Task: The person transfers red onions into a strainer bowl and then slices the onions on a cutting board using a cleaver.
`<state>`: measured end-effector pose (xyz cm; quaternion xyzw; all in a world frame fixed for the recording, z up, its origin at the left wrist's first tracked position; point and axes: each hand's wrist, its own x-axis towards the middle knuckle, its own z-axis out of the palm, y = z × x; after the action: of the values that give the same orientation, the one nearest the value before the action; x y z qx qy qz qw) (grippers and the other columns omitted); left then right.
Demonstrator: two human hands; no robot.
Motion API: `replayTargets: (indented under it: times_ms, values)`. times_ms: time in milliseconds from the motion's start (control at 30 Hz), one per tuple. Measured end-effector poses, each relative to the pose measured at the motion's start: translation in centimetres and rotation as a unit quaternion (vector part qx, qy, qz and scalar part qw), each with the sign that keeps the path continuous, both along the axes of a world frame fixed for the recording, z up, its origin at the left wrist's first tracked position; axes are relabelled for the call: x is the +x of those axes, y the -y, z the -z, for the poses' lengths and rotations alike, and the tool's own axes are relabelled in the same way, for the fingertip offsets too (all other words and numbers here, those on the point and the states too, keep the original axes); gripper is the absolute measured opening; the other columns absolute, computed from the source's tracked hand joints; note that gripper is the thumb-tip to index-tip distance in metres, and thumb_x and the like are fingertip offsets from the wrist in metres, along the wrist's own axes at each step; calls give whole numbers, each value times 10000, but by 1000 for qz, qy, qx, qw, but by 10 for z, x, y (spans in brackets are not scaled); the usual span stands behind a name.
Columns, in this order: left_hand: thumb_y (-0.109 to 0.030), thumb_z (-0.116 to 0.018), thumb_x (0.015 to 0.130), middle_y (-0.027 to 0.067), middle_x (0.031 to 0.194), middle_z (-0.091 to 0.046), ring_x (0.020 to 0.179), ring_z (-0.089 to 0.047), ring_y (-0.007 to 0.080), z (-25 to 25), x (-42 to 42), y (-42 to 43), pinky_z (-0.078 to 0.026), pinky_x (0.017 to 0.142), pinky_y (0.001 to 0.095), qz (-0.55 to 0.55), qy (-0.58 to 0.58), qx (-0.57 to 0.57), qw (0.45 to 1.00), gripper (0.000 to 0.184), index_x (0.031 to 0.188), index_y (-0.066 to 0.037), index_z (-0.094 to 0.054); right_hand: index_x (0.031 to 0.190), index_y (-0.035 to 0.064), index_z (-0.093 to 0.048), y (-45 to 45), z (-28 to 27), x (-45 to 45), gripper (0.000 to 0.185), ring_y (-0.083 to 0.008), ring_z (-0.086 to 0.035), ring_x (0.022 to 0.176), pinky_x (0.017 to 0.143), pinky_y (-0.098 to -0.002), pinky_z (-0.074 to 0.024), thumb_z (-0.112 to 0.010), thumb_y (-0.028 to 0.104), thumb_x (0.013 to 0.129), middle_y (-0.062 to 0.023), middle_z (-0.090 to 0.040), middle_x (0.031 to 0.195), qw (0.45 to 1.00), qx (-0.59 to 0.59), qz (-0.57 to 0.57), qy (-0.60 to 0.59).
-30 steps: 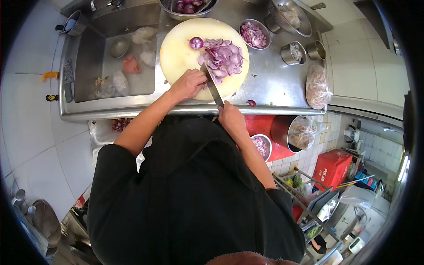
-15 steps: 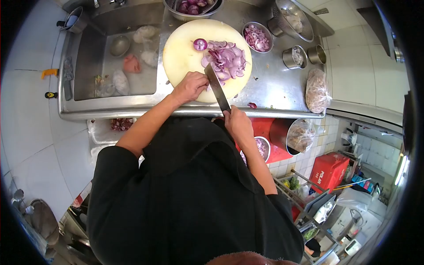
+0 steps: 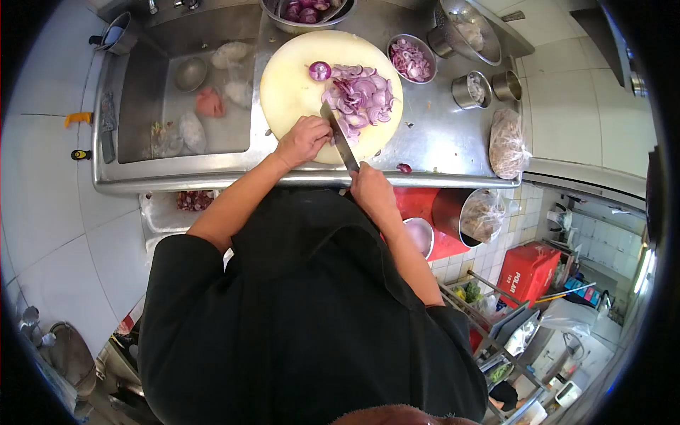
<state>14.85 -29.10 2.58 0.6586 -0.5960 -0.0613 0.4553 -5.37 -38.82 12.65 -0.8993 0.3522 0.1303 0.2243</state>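
Observation:
A round pale cutting board [image 3: 290, 78] lies on the steel counter. Sliced red onion [image 3: 365, 95] is heaped on its right half, with a whole peeled onion [image 3: 319, 71] beside the heap. My right hand [image 3: 371, 188] is wrapped round the handle of a knife [image 3: 340, 139], whose blade slants up and left over the board's lower part. My left hand [image 3: 305, 139] is at the board's lower left, fingers curled against the blade's left side; they press on a piece of onion, mostly hidden beneath them.
A sink [image 3: 223, 134] with bags is at left. Behind the board sits a bowl of onions [image 3: 307, 18]; to its right are a bowl of slices [image 3: 411, 59], a colander [image 3: 496, 42], two small pots and a bagged item [image 3: 507, 144]. A red crate [image 3: 528, 275] stands lower right.
Since half a second ago, my right hand and the knife have shifted left, closer to my left hand. The onion heap looks much the same.

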Motion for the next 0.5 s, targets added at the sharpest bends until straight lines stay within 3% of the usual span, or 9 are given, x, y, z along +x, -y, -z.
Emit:
replayTargets:
  times_ms: [233, 333, 500]
  values:
    - [-43, -693, 848, 114, 1019, -674, 999, -643, 315, -2, -2, -3, -491, 893, 409, -14, -19, -13, 1000, 109, 957, -47, -687, 998, -18, -630, -9, -41, -9, 281, -481, -707, 846, 772, -572, -559, -581, 259, 1003, -298, -708, 868, 1000, 11, 16, 4]
    - [-42, -694, 849, 116, 1013, -675, 1004, -645, 317, -2, -2, -1, -493, 893, 408, -8, -19, -5, 1000, 106, 955, -42, -687, 1008, -20, -634, -6, 3, -1, 285, -486, -703, 857, 795, -574, -552, -583, 261, 1003, -304, -706, 876, 1000, 9, 12, -6]
    - [-45, -698, 848, 118, 1006, -677, 1003, -648, 322, 2, 0, -1, -502, 893, 409, -10, -20, -9, 1000, 106, 952, -32, -684, 1002, -25, -637, -3, -28, 0, 292, -494, -697, 837, 771, -569, -553, -588, 264, 1003, -305, -701, 856, 1000, 3, 6, 7]
